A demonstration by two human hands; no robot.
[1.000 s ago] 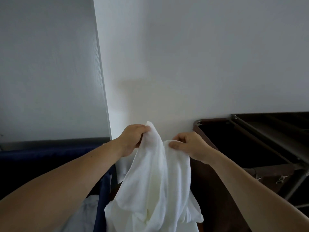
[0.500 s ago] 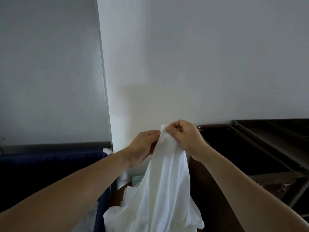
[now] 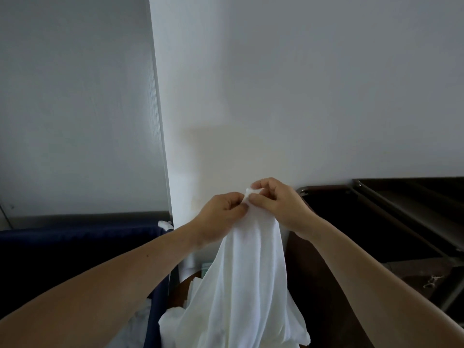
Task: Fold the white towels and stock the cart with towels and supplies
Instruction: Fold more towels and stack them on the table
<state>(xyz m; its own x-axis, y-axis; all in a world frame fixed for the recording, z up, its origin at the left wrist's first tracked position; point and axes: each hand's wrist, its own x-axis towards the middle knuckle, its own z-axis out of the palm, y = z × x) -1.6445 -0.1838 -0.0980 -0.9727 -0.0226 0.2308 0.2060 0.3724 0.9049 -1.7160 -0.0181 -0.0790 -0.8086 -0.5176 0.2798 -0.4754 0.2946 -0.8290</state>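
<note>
A white towel [image 3: 248, 280] hangs down in front of me, bunched into long folds. My left hand [image 3: 222, 214] and my right hand [image 3: 278, 204] meet at its top edge and both pinch it there, fingertips almost touching. The towel's lower end drapes out of view at the bottom. To the right stands the dark brown cart [image 3: 364, 222], its top bin open and its metal frame rail [image 3: 401, 214] running toward the lower right.
A navy fabric bin [image 3: 82, 247] stands at the left with white linen [image 3: 140, 322] showing at its inner corner. A white wall and a pale door panel [image 3: 75, 109] fill the background. A small teal object [image 3: 206, 267] sits low behind the towel.
My hands, apart a second ago with the towel's top edge spread between them, have come together at one point, and the towel now hangs as a narrower bundle.
</note>
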